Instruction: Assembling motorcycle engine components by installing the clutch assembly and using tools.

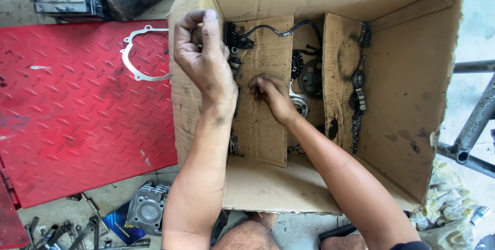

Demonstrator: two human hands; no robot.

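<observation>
My left hand point(203, 56) is raised over the left flap of an open cardboard box point(412, 100), fingers pinched together near the flap's top edge; what it pinches is too small to make out. My right hand point(270, 95) reaches down into the box, fingers curled on the inner cardboard flap point(260, 126). Oily engine parts lie on the box floor: a dark gear point(312, 77), a round bearing piece point(300, 104), a black hose with bracket point(273, 31), and a chain point(357, 111) along the right inner flap.
A red tread-plate ramp point(67, 105) lies to the left with a thin metal gasket point(136, 51) on it. An engine cylinder point(147, 211) and several wrenches point(67, 229) lie on the concrete below. White rags point(448, 206) and a steel tube frame point(477, 121) stand to the right.
</observation>
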